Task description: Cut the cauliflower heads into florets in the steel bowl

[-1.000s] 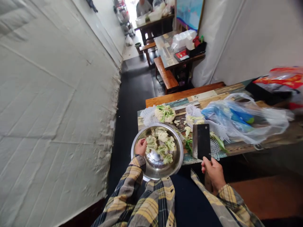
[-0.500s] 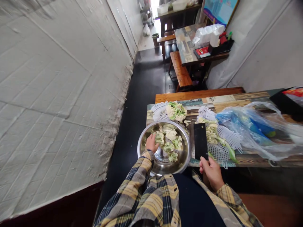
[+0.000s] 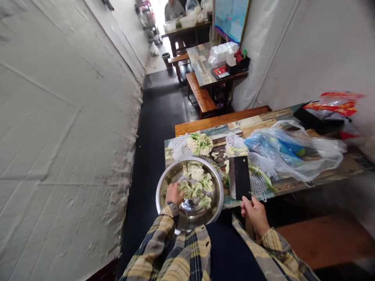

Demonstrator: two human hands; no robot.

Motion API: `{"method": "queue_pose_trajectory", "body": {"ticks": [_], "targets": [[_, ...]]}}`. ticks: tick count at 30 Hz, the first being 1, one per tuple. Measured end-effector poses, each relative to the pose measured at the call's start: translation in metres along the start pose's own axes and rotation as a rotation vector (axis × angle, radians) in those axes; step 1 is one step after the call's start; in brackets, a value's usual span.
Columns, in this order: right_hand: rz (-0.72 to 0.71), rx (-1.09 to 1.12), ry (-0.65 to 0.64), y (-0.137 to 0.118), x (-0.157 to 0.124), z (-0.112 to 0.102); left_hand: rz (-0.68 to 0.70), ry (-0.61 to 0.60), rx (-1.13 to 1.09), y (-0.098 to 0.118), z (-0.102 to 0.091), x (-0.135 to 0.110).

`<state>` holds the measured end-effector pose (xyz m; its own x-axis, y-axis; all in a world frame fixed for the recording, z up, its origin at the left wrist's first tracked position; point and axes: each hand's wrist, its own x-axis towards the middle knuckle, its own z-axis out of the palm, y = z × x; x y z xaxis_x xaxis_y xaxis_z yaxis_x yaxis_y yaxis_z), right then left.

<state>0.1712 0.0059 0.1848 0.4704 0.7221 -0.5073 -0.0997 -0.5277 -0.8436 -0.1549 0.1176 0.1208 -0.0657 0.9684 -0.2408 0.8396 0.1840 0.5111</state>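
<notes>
My left hand (image 3: 175, 194) is inside a steel bowl (image 3: 160, 183), its fingers closed on a cauliflower floret (image 3: 185, 189); the fingertips are partly hidden. Several other cut florets (image 3: 206, 182) lie in the bowl. My right hand (image 3: 255, 212) grips a cleaver (image 3: 243, 177) by its handle. The dark, broad blade points away from me, above the table edge and in front of cauliflower pieces (image 3: 234, 151) on white foam netting (image 3: 265, 164). Beyond the bowl, a larger cauliflower head (image 3: 200, 144) rests on another foam net (image 3: 178, 145).
Clear plastic bags (image 3: 319, 152) with blue inside lie right on the patterned table (image 3: 295, 185). Behind them is a black box (image 3: 315, 119) with red packaging. Benches (image 3: 202, 93) and another table (image 3: 197, 62) stand farther off. A white wall (image 3: 67, 148) runs along the left. A person (image 3: 174, 11) is at the back.
The view has swung right, so everything sits farther left. Within the bowl, my left hand and its floret have come slightly nearer to me. The cleaver remains in my right hand.
</notes>
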Motion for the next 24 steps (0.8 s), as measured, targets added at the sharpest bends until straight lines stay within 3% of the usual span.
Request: {"method": "queue_pose_trajectory", "body": {"ticks": [2, 5, 9, 12, 15, 18, 21, 24], "targets": [[0.004, 0.038, 0.027, 0.003, 0.003, -0.001, 0.137, 0.066, -0.013, 0.028, -0.004, 0.015], [0.019, 0.094, 0.073, 0.008, 0.003, -0.002, 0.389, 0.105, -0.024, 0.091, -0.001, 0.040], [0.029, 0.143, 0.119, 0.014, -0.001, -0.007, 0.650, -0.142, 0.073, 0.181, 0.029, 0.058], [0.032, 0.138, 0.150, 0.019, -0.005, -0.017, 0.662, -0.356, 0.169, 0.226, 0.065, 0.060], [0.044, 0.123, 0.184, 0.029, -0.009, -0.029, 0.632, -0.437, 0.199, 0.248, 0.099, 0.062], [0.067, 0.132, 0.210, 0.041, -0.012, -0.038, 0.548, -0.493, 0.210, 0.255, 0.125, 0.068], [0.083, 0.152, 0.243, 0.049, -0.013, -0.044, 0.443, -0.523, 0.160, 0.256, 0.137, 0.074], [0.085, 0.179, 0.247, 0.045, -0.012, -0.049, 0.362, -0.504, 0.011, 0.256, 0.135, 0.078]]}}
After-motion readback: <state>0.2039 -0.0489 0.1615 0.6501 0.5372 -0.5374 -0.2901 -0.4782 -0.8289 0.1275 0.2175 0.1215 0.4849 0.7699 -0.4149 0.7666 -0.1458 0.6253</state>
